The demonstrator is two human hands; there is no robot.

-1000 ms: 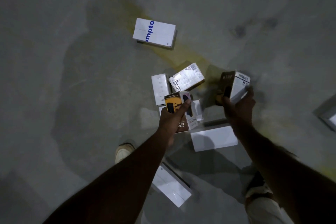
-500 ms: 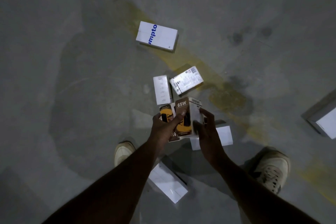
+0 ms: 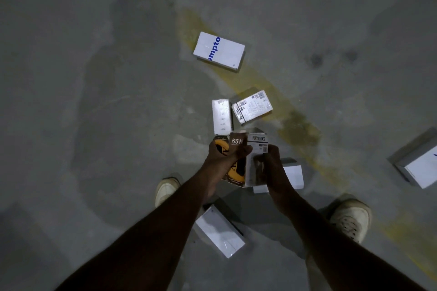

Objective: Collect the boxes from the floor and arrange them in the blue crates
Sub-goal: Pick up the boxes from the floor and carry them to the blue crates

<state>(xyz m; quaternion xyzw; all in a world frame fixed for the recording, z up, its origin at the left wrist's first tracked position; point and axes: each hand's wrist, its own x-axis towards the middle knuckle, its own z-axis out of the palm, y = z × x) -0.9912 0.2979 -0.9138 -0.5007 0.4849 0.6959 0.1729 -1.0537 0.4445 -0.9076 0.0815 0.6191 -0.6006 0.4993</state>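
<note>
Both hands hold small boxes together above the concrete floor. My left hand [image 3: 224, 156] grips an orange-and-black box [image 3: 222, 146] and its thumb lies across the brown "65W" box [image 3: 256, 144]. My right hand [image 3: 269, 163] grips the white side of that 65W box. On the floor lie a white box with blue lettering [image 3: 218, 51], a narrow white box [image 3: 221, 116], a white labelled box [image 3: 251, 107], a white box [image 3: 293, 176] behind my right wrist and another white box [image 3: 220, 231] between my feet. No blue crate is in view.
My two light shoes [image 3: 166, 190] [image 3: 350, 218] stand on the grey floor. A larger white-topped box [image 3: 421, 165] sits at the right edge. A worn yellow stripe [image 3: 272, 92] runs diagonally across the floor.
My right hand brought the 65W box from the right over to my left hand, and the two boxes are now pressed side by side. My right foot has stepped into view.
</note>
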